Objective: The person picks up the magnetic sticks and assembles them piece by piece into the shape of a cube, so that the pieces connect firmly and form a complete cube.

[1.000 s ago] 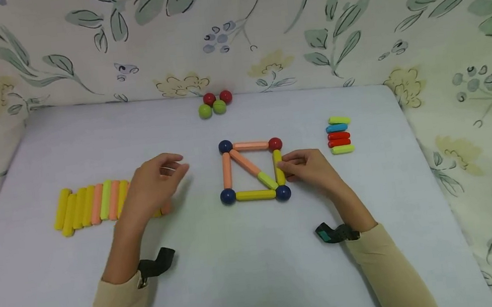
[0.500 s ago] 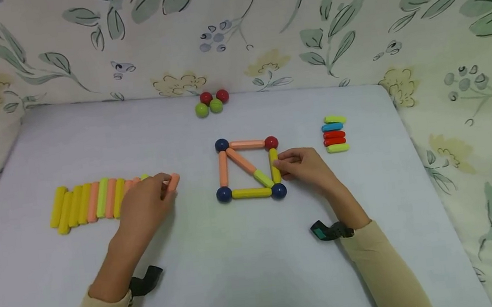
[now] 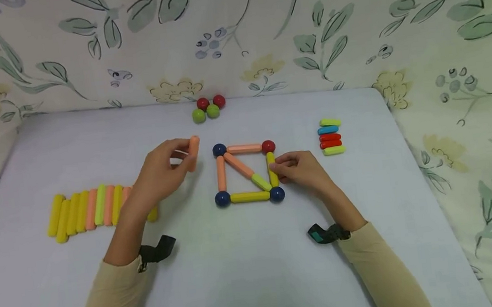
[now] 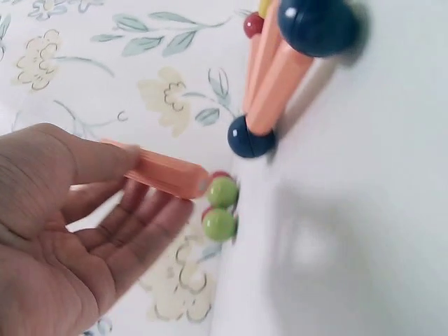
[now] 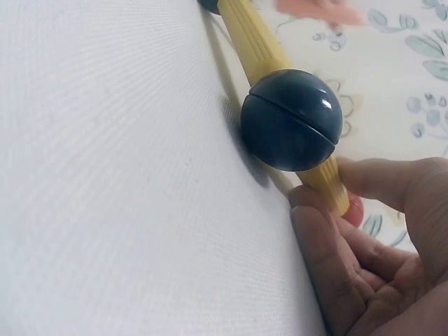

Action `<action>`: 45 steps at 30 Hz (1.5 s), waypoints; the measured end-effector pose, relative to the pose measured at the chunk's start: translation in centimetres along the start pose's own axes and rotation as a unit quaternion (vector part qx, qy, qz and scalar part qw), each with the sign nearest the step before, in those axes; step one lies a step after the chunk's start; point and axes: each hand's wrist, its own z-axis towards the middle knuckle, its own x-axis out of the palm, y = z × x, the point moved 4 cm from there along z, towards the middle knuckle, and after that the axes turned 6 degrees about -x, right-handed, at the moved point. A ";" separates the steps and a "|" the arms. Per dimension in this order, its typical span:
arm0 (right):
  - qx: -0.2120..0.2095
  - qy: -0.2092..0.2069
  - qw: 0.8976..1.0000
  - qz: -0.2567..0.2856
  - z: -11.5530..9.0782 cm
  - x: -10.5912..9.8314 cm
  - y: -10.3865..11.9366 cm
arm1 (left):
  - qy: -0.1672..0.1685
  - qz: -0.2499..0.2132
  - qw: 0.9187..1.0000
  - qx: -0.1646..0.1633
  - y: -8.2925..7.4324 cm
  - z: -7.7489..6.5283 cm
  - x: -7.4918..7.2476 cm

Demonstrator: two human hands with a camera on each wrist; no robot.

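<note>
An orange stick (image 3: 193, 153) is pinched between the thumb and fingers of my left hand (image 3: 163, 169), raised left of a square frame of sticks and balls. My right hand (image 3: 300, 168) pinches the yellow stick (image 3: 272, 169) on the frame's right side; the right wrist view shows thumb and fingers on it beside a dark blue ball (image 5: 292, 120). The frame has dark blue balls at three corners and a red ball (image 3: 268, 146) at the far right corner. A diagonal of orange stick (image 3: 239, 166) and short lime stick (image 3: 261, 182) crosses it.
A row of yellow, orange and lime sticks (image 3: 80, 212) lies on the white table (image 3: 249, 264) at left, partly behind my left arm. Two red balls (image 3: 219, 101) and two green balls (image 3: 213, 110) sit at the back. Several short sticks (image 3: 330, 137) lie at right.
My left hand took an orange stick from the right end of the row and carried it up and right toward the frame. The right hand keeps its grip on the yellow stick.
</note>
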 end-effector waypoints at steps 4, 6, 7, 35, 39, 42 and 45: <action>0.009 0.003 1.000 -0.001 0.0 0.2 -0.3 | -0.023 -0.061 0.997 0.049 -1.3 2.9 1.3; 0.011 0.006 1.000 0.000 0.1 0.3 -0.4 | -0.047 -0.079 0.994 0.062 -1.7 4.0 1.8; 0.012 0.006 1.000 -0.001 0.0 0.3 -0.4 | -0.061 -0.080 0.993 0.065 -1.8 4.5 2.1; -0.016 0.004 0.999 0.030 -0.2 0.1 0.2 | 0.122 0.308 0.933 0.136 -8.4 17.1 10.4; -0.018 0.004 1.000 0.022 -0.1 0.1 0.1 | 0.118 0.232 0.958 0.122 -8.0 15.1 7.8; -0.019 0.004 1.000 0.018 -0.1 0.2 0.0 | 0.089 0.170 0.973 0.125 -7.3 13.5 5.5; -0.017 0.006 1.000 0.016 -0.1 0.2 -0.1 | 0.064 0.113 0.985 0.114 -6.0 11.8 3.7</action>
